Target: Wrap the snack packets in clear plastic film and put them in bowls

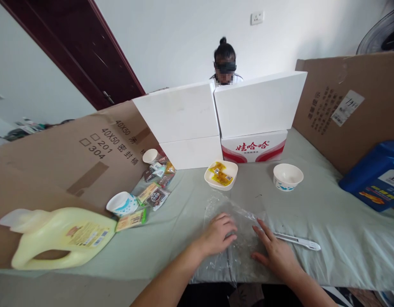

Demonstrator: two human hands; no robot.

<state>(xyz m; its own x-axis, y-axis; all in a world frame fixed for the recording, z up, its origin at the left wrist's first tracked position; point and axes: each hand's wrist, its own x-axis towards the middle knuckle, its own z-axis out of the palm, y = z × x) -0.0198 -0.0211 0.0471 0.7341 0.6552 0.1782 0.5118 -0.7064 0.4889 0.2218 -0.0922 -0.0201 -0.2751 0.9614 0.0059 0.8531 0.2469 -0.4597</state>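
- A person's left hand [217, 235] and right hand [273, 251] press flat on a clear plastic bag [238, 238] spread at the near edge of the counter [327, 221], which is draped in pale green cloth.
- Fingers of both hands lie spread and open on the film, gripping nothing.
- A white slim tool [297, 241] lies just beside the right hand.
- Beyond the bag, a white dish [221, 174] holds yellow packets; a paper bowl [288, 176] stands to its right.
- To the left, a yellow jug [59, 236] lies on its side near scattered sachets [153, 194] and two cups.
- White boxes [216, 115] screen a second person seated opposite.
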